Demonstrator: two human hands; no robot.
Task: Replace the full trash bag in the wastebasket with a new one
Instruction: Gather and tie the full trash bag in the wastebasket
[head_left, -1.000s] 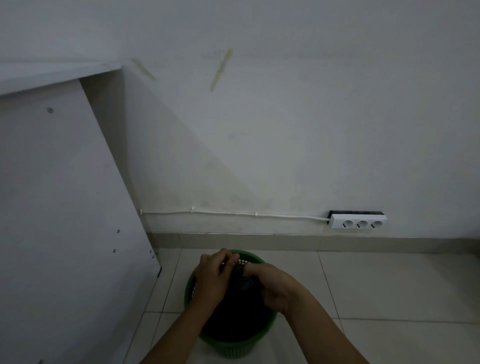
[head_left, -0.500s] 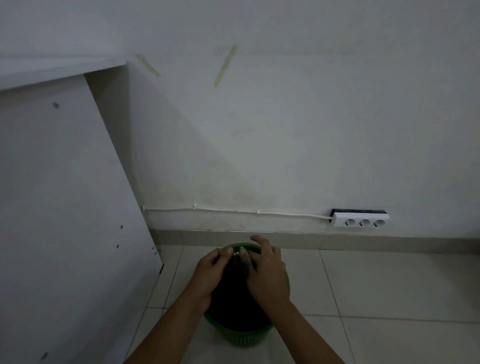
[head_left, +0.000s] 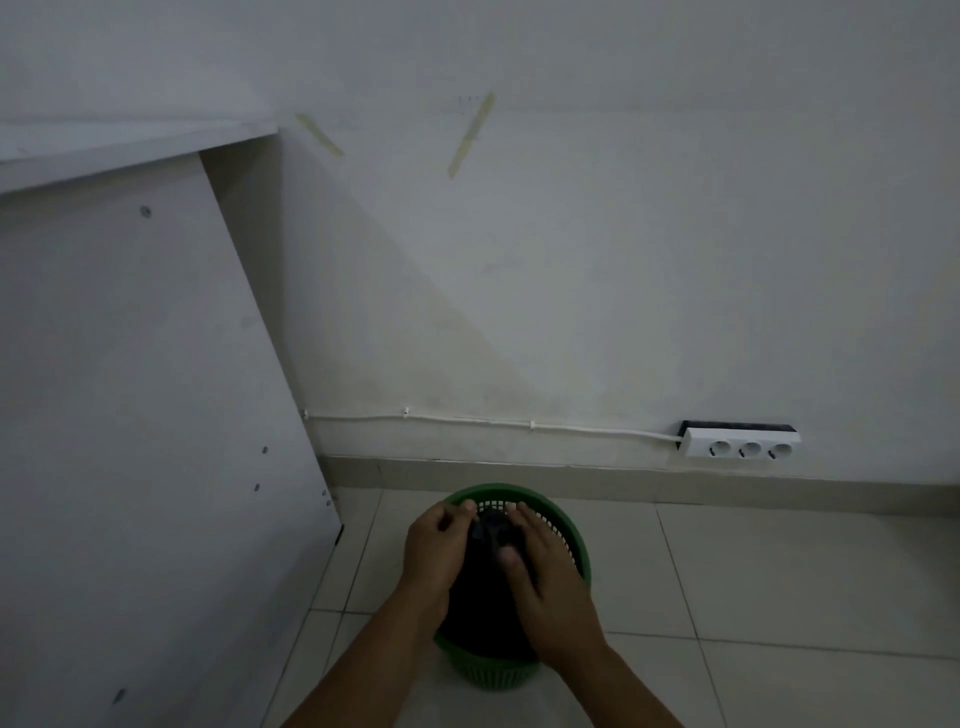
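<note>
Here, the observed state, item by item:

Writing: I can read no brand, label or text on any item; the light is dim.

Wastebasket (head_left: 563, 540): one, green, round, with a mesh wall. It stands upright on the tiled floor (head_left: 779, 582), near the wall's skirting and to the right of the white panel (head_left: 130, 415).

Trash bag (head_left: 483, 608): one, black, seated inside the wastebasket. Its top is gathered into a bunch that rises at rim level between my two hands.

Left hand (head_left: 436, 545): fingers curled around the left side of the gathered bag top, gripping it over the far-left rim.

Right hand (head_left: 545, 582): laid over the right side of the gathered top, thumb pressed against the black plastic and fingers bent around it. Both hands sit close together with only the bag bunch between them.

Power strip (head_left: 740, 448): one, white, fixed low on the wall, with three sockets. One white cable (head_left: 467, 418) runs from it leftward along the wall, held by clips.

Tape strips (head_left: 470, 135): two yellowish pieces stuck high on the wall.
</note>
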